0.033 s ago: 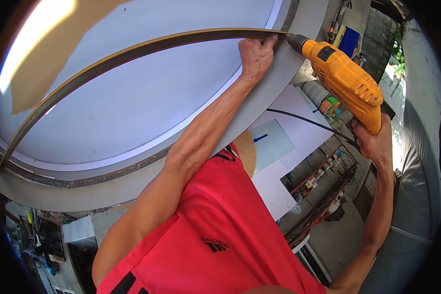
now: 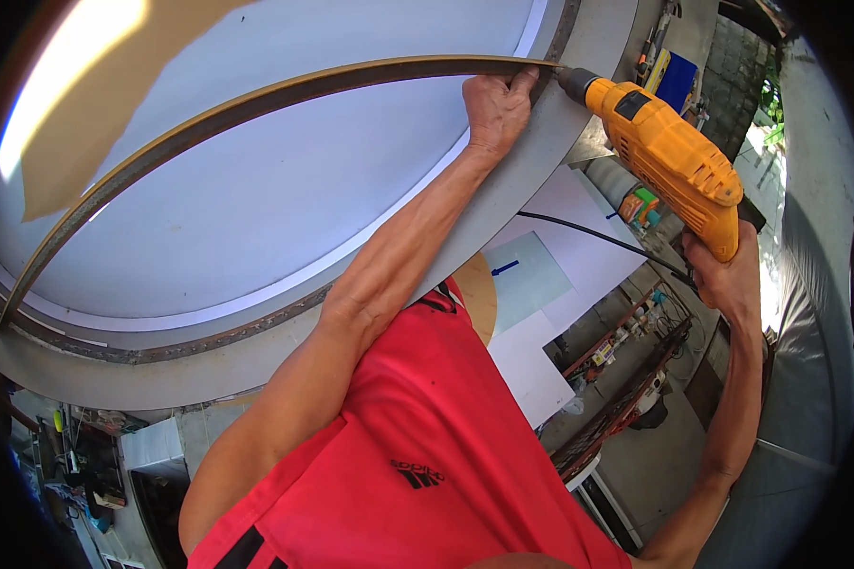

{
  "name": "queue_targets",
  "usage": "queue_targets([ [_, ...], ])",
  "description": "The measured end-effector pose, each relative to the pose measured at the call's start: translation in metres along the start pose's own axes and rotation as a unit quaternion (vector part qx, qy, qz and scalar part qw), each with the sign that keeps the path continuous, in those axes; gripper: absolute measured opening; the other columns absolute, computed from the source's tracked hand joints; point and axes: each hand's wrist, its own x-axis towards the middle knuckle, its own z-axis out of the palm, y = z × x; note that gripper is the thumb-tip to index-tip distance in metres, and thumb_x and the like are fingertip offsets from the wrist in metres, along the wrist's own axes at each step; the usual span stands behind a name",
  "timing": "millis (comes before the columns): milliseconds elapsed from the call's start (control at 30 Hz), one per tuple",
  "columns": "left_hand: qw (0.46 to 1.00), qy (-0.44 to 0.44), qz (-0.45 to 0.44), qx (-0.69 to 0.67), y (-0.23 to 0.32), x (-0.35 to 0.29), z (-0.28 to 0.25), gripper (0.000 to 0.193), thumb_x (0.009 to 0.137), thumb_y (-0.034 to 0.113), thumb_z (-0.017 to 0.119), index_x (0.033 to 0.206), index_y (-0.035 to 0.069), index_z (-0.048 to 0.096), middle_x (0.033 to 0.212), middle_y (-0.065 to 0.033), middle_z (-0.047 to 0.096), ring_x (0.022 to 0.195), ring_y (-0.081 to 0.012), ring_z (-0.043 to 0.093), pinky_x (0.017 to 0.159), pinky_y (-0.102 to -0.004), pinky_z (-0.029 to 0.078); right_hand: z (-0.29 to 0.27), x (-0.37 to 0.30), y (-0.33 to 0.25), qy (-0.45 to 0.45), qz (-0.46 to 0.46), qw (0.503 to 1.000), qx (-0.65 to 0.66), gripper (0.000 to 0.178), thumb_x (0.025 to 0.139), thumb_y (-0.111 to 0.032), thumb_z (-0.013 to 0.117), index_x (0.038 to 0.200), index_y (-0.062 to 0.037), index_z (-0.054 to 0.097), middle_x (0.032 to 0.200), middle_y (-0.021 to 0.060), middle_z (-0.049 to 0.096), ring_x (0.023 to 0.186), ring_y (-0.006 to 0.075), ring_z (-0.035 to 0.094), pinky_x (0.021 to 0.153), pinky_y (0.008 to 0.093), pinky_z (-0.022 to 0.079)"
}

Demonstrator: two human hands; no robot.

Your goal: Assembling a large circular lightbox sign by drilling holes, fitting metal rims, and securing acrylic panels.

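An orange power drill [image 2: 674, 147] is held by its handle in my right hand [image 2: 733, 270], on the right. Its black chuck [image 2: 577, 82] points left, and the tip meets the right end of a long curved metal strip [image 2: 256, 98]. That strip arches over a large white panel [image 2: 247, 209]. Close beside the drill tip, my left hand [image 2: 498, 109] is closed around the strip's right end, with the thumb up along it. A black cord [image 2: 598, 233] runs from the drill's handle toward the left. The exact contact at the tip is too small to make out.
A grey rim [image 2: 209, 356] with a dark, perforated metal band encircles the white panel. White sheets [image 2: 588, 213] lie below the drill. Tools and a blue object [image 2: 676, 81] sit at the upper right; clutter and a white box [image 2: 154, 448] stand at the lower left.
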Motion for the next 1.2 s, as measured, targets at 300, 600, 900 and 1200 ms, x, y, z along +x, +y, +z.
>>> queue_targets([
  [300, 1.000, -0.006, -0.012, 0.002, 0.0009, 0.0003, -0.0002, 0.020, 0.088, 0.020, 0.070, 0.088, -0.001, 0.072, 0.065, -0.0141, 0.066, 0.055, -0.0271, 0.057, 0.060, -0.0368, 0.045, -0.0017, -0.0007, -0.0015, -0.001, 0.009, 1.000, -0.005, 0.021, 0.077, -0.017, 0.067, 0.082, 0.0040, 0.064, 0.064, 0.0045, 0.058, 0.058, 0.0124, 0.053, 0.058, 0.0308, 0.043],
  [600, 0.998, -0.023, -0.044, 0.045, 0.0024, 0.0012, -0.0023, 0.023, 0.089, 0.020, 0.071, 0.092, -0.002, 0.076, 0.079, -0.0124, 0.075, 0.067, -0.0183, 0.068, 0.065, -0.0314, 0.051, 0.0009, -0.0024, -0.0047, -0.005, 0.020, 1.000, 0.005, 0.020, 0.077, -0.016, 0.066, 0.081, 0.0032, 0.064, 0.064, 0.0048, 0.058, 0.058, 0.0124, 0.053, 0.058, 0.0312, 0.043],
  [900, 0.999, -0.018, -0.024, 0.044, 0.0024, 0.0008, -0.0023, 0.023, 0.089, 0.020, 0.072, 0.089, -0.002, 0.076, 0.078, -0.0130, 0.075, 0.068, -0.0188, 0.069, 0.065, -0.0314, 0.051, -0.0007, -0.0011, -0.0058, -0.008, -0.002, 1.000, 0.011, 0.020, 0.077, -0.016, 0.066, 0.084, 0.0032, 0.066, 0.066, 0.0046, 0.059, 0.060, 0.0127, 0.054, 0.060, 0.0301, 0.044],
  [1200, 0.997, -0.029, -0.036, 0.059, 0.0014, 0.0003, -0.0033, 0.024, 0.090, 0.021, 0.072, 0.089, -0.003, 0.076, 0.077, -0.0121, 0.075, 0.067, -0.0190, 0.068, 0.066, -0.0308, 0.051, -0.0004, -0.0009, -0.0048, 0.003, 0.013, 1.000, -0.008, 0.021, 0.077, -0.017, 0.066, 0.083, 0.0031, 0.066, 0.064, 0.0040, 0.058, 0.057, 0.0121, 0.053, 0.057, 0.0297, 0.042],
])
